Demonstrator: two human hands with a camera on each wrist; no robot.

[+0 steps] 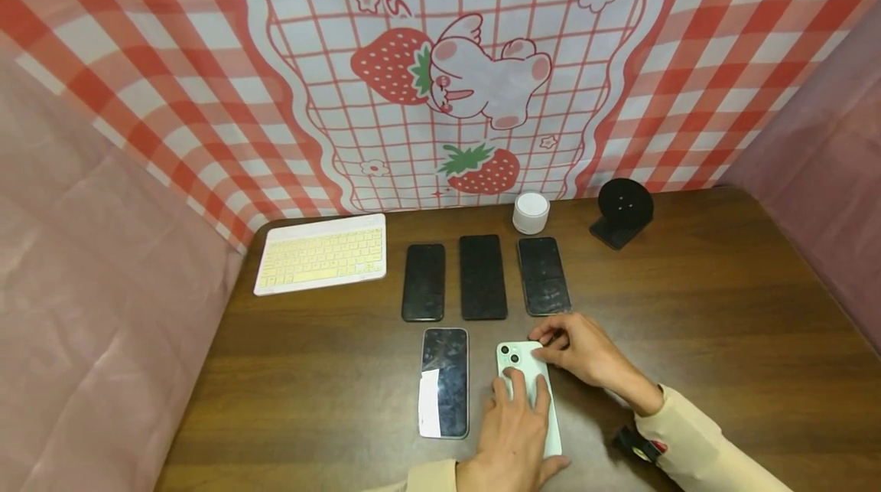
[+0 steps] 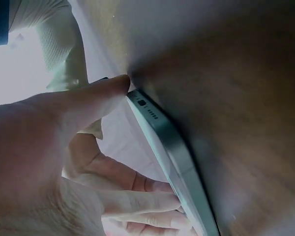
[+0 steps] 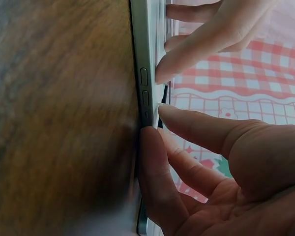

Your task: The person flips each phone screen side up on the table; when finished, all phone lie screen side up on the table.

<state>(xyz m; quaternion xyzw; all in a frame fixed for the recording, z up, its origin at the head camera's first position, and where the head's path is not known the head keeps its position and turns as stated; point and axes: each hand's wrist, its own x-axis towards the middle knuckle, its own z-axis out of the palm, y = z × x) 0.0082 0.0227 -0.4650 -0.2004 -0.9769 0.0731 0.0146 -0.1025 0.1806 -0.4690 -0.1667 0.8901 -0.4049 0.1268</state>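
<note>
A pale green smartphone (image 1: 554,431) lies on the wooden table with its back and cameras up. Across its back my left hand (image 1: 511,431) rests, fingers spread; its thumb (image 2: 105,93) touches the corner by the charging port. At the camera end my right hand (image 1: 585,350) pinches the opposite corner, thumb on the back and a finger (image 3: 155,157) against the edge beside the side buttons. Left of it lies a smartphone (image 1: 450,381) with its screen up, reflecting light. Beyond are three dark smartphones in a row: left (image 1: 423,283), middle (image 1: 483,278) and right (image 1: 544,276).
A white keyboard (image 1: 323,253) with yellow keys lies at the back left. A small white cylinder (image 1: 531,213) and a black stand with a round top (image 1: 625,203) stand along the back edge. Behind hangs a strawberry-print cloth (image 1: 482,86); pink fabric covers both sides.
</note>
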